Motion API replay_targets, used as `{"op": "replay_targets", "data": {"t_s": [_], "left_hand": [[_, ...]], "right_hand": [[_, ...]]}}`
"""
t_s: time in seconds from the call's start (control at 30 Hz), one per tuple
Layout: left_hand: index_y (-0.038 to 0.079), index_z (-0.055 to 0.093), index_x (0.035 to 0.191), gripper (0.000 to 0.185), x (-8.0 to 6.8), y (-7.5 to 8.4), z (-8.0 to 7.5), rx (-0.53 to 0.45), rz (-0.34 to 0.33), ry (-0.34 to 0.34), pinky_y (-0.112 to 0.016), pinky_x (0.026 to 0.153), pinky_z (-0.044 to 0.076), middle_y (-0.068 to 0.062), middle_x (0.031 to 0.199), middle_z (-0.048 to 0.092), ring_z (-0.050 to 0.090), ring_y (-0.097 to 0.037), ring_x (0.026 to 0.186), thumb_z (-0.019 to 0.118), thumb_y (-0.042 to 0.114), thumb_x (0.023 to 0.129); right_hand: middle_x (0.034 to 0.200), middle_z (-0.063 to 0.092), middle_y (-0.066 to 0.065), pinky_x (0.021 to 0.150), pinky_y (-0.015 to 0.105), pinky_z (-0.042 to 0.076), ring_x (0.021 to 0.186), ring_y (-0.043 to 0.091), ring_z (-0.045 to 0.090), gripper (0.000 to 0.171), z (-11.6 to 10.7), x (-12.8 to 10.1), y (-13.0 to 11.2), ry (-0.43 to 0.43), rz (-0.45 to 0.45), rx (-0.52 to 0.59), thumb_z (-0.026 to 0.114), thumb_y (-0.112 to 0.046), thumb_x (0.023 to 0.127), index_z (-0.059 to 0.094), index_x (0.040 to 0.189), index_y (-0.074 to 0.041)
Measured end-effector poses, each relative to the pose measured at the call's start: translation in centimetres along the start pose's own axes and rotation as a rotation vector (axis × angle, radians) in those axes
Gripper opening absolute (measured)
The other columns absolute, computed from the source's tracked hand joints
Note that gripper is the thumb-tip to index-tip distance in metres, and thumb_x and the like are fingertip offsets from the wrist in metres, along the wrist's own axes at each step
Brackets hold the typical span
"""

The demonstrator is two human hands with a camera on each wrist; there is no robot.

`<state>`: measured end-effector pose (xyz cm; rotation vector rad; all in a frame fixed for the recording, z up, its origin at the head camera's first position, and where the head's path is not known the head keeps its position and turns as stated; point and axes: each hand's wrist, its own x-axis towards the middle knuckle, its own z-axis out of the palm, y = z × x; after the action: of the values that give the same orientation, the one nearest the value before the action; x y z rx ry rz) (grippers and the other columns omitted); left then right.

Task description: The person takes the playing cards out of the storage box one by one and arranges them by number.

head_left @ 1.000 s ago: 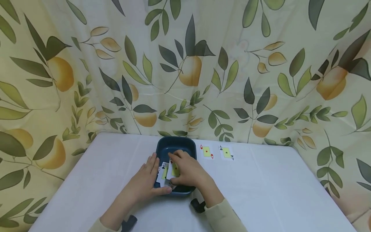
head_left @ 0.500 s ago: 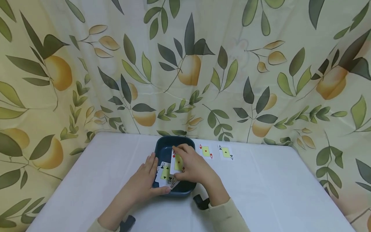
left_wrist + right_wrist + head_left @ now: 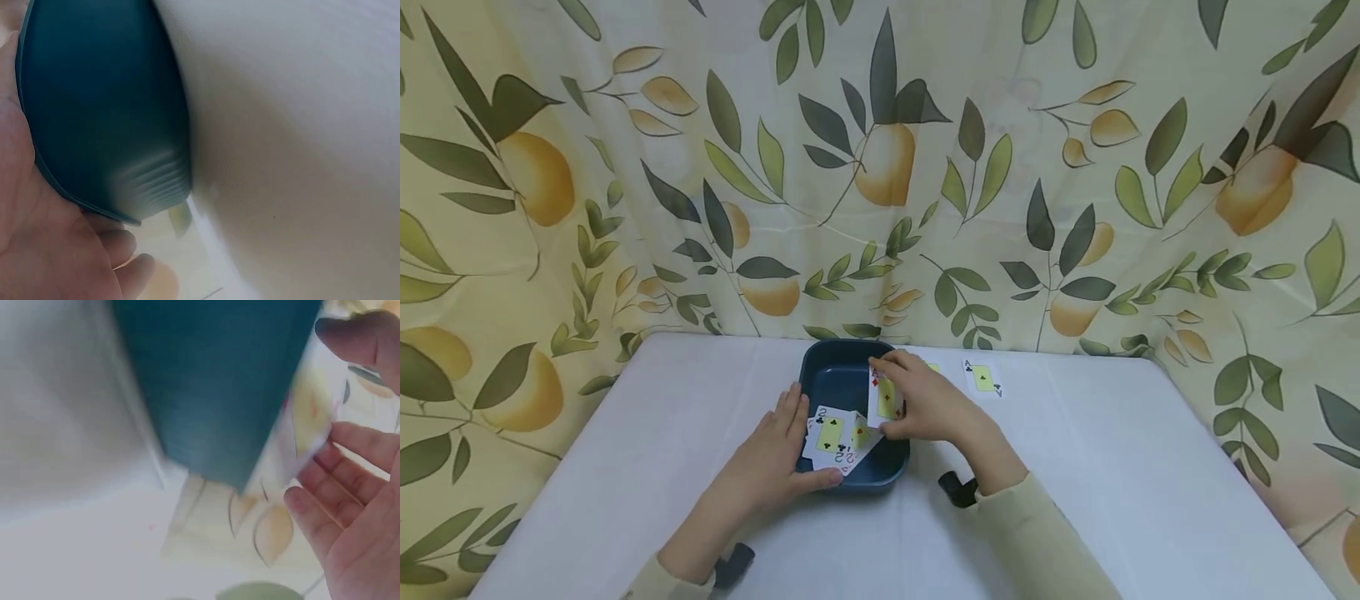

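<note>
A playing card, the ace of diamonds, is pinched between the thumb and fingertips of my right hand. It is held upright over the right side of a dark blue tray. In the right wrist view the card looks blurred beside the tray's wall. Several overlapping cards, a two of clubs on top, lie in the tray's near left part. My left hand rests against the tray's left side and near corner, fingers extended, thumb along the front rim.
An ace of clubs lies face up on the white-covered table, right of the tray. Another card beside it is mostly hidden by my right hand. A leaf-and-fruit patterned curtain hangs behind the table's far edge.
My right hand has lifted the ace of diamonds off the cards in the tray and carried it to the right. My left hand stays at the tray. The head view has tilted slightly down.
</note>
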<state>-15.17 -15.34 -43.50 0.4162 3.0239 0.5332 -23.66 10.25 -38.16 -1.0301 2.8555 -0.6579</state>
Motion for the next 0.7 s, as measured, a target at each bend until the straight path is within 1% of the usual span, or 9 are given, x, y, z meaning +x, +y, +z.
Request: {"op": "replay_targets", "data": {"t_s": [0.07,0.13,0.23,0.33,0.43,0.5,0.6,0.7], "left_hand": [[0.001,0.019,0.158,0.123,-0.1,0.0,0.1,-0.006,-0.004,-0.004,-0.053,0.12,0.025,-0.013,0.168,0.002,0.011,-0.033,0.154,0.062,0.081,0.075],[0.001,0.019,0.158,0.122,-0.1,0.0,0.1,-0.008,-0.001,0.0,-0.053,0.12,0.025,-0.013,0.168,0.001,0.011,-0.033,0.154,0.063,0.08,0.076],[0.001,0.018,0.158,0.121,0.0,0.0,-0.1,-0.006,0.008,0.008,-0.052,0.12,0.023,-0.013,0.168,0.001,0.009,-0.031,0.154,0.063,0.079,0.077],[0.0,0.019,0.158,0.12,0.1,-0.1,-0.4,-0.007,0.034,0.015,-0.053,0.121,0.022,-0.015,0.168,0.002,0.008,-0.033,0.154,0.062,0.078,0.078],[-0.001,0.019,0.157,0.121,0.3,-0.1,-0.6,0.001,0.043,0.014,-0.053,0.121,0.022,-0.015,0.168,0.003,0.008,-0.033,0.154,0.06,0.08,0.078],[-0.001,0.02,0.157,0.121,0.3,-0.1,-0.6,0.007,0.044,0.017,-0.053,0.12,0.023,-0.016,0.168,0.003,0.009,-0.033,0.154,0.059,0.081,0.078],[-0.002,0.021,0.157,0.121,0.3,-0.3,-0.5,0.009,0.044,0.018,-0.053,0.12,0.023,-0.016,0.168,0.004,0.01,-0.033,0.154,0.059,0.082,0.077],[-0.002,0.022,0.157,0.121,0.2,-0.4,-0.3,0.004,0.049,0.015,-0.053,0.12,0.024,-0.016,0.168,0.004,0.01,-0.033,0.154,0.059,0.081,0.078]], "right_hand": [[0.141,0.049,0.005,0.102,0.04,0.05,0.121,0.021,0.051,0.083,-1.0,0.1,0.4,0.0,-0.011,-0.029,0.084,-0.029,0.075,0.048,0.149,-0.014],[0.139,0.05,0.005,0.103,0.042,0.049,0.122,0.022,0.052,0.08,-1.8,0.2,0.5,-0.006,-0.027,-0.033,0.083,-0.027,0.076,0.049,0.147,-0.013],[0.141,0.049,0.006,0.105,0.043,0.048,0.125,0.023,0.051,0.079,-2.2,0.6,0.3,-0.067,-0.042,-0.053,0.082,-0.032,0.079,0.048,0.148,-0.013],[0.147,0.046,0.008,0.108,0.042,0.045,0.131,0.023,0.049,0.082,-1.4,1.1,-0.2,-0.166,-0.043,-0.094,0.082,-0.036,0.079,0.046,0.15,-0.012],[0.151,0.044,0.009,0.11,0.04,0.044,0.135,0.024,0.047,0.085,-0.2,1.6,-0.6,-0.237,-0.044,-0.141,0.082,-0.037,0.079,0.045,0.15,-0.01],[0.151,0.045,0.009,0.11,0.039,0.044,0.136,0.024,0.047,0.087,0.7,1.9,-0.9,-0.265,-0.039,-0.172,0.083,-0.04,0.079,0.044,0.151,-0.009],[0.148,0.048,0.009,0.107,0.04,0.046,0.132,0.024,0.05,0.089,1.9,2.4,-1.5,-0.29,-0.039,-0.226,0.081,-0.049,0.079,0.045,0.15,-0.009],[0.145,0.05,0.007,0.106,0.04,0.047,0.129,0.022,0.051,0.091,3.0,2.9,-2.4,-0.316,-0.059,-0.244,0.081,-0.052,0.077,0.046,0.149,-0.01]]}}
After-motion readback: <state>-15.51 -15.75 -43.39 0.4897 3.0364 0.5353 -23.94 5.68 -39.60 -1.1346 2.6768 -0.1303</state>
